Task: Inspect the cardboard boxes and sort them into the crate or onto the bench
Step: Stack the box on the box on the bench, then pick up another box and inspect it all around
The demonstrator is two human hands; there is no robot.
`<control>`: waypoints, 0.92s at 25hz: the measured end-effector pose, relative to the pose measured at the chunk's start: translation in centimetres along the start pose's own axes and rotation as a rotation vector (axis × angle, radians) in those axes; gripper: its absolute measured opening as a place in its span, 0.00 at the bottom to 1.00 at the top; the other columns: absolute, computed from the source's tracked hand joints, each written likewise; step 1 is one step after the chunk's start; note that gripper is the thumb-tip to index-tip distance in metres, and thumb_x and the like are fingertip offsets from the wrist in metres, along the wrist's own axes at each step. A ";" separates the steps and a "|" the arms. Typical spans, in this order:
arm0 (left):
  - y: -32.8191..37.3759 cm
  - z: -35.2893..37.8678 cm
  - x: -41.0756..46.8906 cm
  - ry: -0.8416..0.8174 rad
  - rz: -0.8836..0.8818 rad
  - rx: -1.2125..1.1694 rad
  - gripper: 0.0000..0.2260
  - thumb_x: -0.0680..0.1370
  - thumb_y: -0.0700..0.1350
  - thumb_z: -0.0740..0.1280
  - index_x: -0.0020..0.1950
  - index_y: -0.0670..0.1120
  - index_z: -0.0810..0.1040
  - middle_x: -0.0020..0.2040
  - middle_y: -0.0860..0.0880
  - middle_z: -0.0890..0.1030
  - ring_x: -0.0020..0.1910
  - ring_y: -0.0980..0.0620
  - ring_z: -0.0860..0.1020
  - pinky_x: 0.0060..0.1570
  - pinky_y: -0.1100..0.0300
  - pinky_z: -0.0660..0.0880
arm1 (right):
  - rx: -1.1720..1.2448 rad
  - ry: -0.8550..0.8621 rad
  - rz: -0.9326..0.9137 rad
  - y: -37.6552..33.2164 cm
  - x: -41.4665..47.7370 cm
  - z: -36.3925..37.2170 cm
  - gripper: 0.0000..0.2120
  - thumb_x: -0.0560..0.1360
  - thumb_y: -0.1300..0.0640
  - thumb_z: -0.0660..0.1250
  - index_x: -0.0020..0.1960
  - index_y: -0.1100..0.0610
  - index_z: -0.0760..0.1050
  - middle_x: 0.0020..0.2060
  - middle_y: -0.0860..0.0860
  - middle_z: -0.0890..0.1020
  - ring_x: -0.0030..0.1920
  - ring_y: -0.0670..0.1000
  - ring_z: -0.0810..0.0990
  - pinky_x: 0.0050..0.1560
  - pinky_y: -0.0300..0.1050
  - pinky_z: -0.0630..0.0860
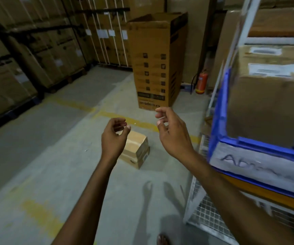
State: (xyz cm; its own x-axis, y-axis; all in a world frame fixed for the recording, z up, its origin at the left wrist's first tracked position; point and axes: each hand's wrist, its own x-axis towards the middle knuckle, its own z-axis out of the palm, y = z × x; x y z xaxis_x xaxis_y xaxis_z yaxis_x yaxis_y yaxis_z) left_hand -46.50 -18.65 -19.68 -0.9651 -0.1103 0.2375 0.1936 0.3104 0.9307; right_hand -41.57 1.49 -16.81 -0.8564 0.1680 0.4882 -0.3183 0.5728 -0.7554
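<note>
The left hand [113, 137] and right hand [172, 133] hang empty, fingers loosely curled, above a small box [135, 151] lying on the concrete floor [54, 156]. That box looks unsorted (neither hand touches it). At the right, the blue crate [217, 121] already holds a big box [266, 103]. Beyond stand a tall open carton [153, 68] and racks [27, 50] of cartons.

Only a handwritten word beginning "Ab" could be read, on the white label [259, 165] across the front of the blue crate [218, 112] just right of the right grip [172, 135], while the upside-down print [151, 103] low on the tall carton [153, 68] beyond that grip was too blurred to read.
</note>
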 end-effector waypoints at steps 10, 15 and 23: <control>-14.6 -1.4 18.0 0.163 -0.316 -0.187 0.08 0.83 0.49 0.69 0.61 0.58 0.78 0.60 0.52 0.83 0.61 0.48 0.82 0.60 0.51 0.79 | -0.086 -0.014 0.279 11.2 14.6 23.3 0.19 0.80 0.66 0.61 0.69 0.53 0.72 0.63 0.49 0.79 0.63 0.54 0.76 0.60 0.52 0.74; -23.9 1.5 25.7 0.130 -0.395 -0.220 0.06 0.85 0.49 0.66 0.61 0.56 0.78 0.60 0.50 0.83 0.57 0.49 0.83 0.58 0.50 0.79 | -0.264 -0.151 0.239 20.6 18.5 32.1 0.20 0.81 0.65 0.62 0.71 0.54 0.71 0.64 0.52 0.79 0.64 0.58 0.74 0.58 0.49 0.71; -45.4 10.8 29.0 0.132 -0.716 -0.315 0.09 0.86 0.45 0.65 0.67 0.52 0.76 0.66 0.44 0.80 0.61 0.47 0.81 0.51 0.56 0.78 | -0.429 -0.468 0.283 42.1 17.8 45.3 0.22 0.81 0.60 0.63 0.75 0.57 0.69 0.67 0.58 0.76 0.69 0.62 0.71 0.67 0.57 0.70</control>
State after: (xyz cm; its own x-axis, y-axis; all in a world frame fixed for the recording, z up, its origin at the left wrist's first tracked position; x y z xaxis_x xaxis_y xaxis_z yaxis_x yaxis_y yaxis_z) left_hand -85.18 -25.73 -58.01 -0.8490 -0.2991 -0.4357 -0.4063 -0.1579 0.9000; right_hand -88.66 -7.79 -59.70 -0.9987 0.0493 -0.0145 0.0493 0.8408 -0.5390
